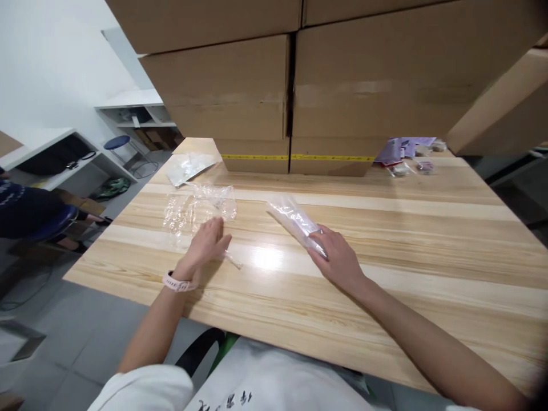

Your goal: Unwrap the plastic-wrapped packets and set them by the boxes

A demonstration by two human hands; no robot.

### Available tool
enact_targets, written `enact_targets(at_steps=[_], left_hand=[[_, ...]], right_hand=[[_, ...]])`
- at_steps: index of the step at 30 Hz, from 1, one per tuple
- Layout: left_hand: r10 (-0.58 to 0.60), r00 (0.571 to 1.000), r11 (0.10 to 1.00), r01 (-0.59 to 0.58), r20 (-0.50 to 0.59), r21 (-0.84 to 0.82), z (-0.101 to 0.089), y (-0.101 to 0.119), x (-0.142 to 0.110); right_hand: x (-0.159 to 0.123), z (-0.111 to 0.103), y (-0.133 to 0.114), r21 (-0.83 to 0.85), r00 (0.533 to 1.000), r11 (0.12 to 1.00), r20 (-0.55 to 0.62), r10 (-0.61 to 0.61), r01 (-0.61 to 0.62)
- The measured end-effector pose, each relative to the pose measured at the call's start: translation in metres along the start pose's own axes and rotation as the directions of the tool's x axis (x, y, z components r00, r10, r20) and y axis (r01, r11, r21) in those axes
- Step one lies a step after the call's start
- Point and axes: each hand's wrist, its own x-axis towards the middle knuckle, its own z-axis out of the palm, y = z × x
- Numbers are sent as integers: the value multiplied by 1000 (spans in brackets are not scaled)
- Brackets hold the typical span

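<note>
My right hand [338, 256] is closed around the near end of a long narrow package in clear plastic [291, 216], which lies slantwise on the wooden table. The plastic is shiny, and what it contains cannot be made out. My left hand [208, 244], with a pale band on its wrist, is at the near edge of a crumpled clear plastic bag [184, 214]. Its thumb stands apart from the fingers, and no grip on the bag is visible. Beside the left thumb lies a small clear plastic strip [233, 261].
Large cardboard boxes [372, 85] are stacked at the table's back, above a yellow measuring tape [257, 157]. A silvery bag [190, 168] lies back left. Purple packets [391, 153] and small bags sit back right. Another person [25, 205] sits at far left.
</note>
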Motion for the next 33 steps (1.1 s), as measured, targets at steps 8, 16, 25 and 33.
enact_targets(at_steps=[8, 16, 25, 33], left_hand=[[108, 956, 957, -26, 272, -290, -62, 0, -21], [271, 807, -108, 567, 524, -817, 30, 143, 37], [217, 957, 240, 136, 190, -961, 52, 149, 41], [449, 893, 789, -403, -12, -463, 53, 187, 60]], right_hand=[[13, -17, -2, 516, 785, 634, 131, 605, -576], [13, -29, 0, 781, 572, 27, 433, 696, -624], [3, -38, 4, 238, 893, 869, -11, 450, -435], [-5, -27, -8, 117, 951, 944, 0, 309, -307]])
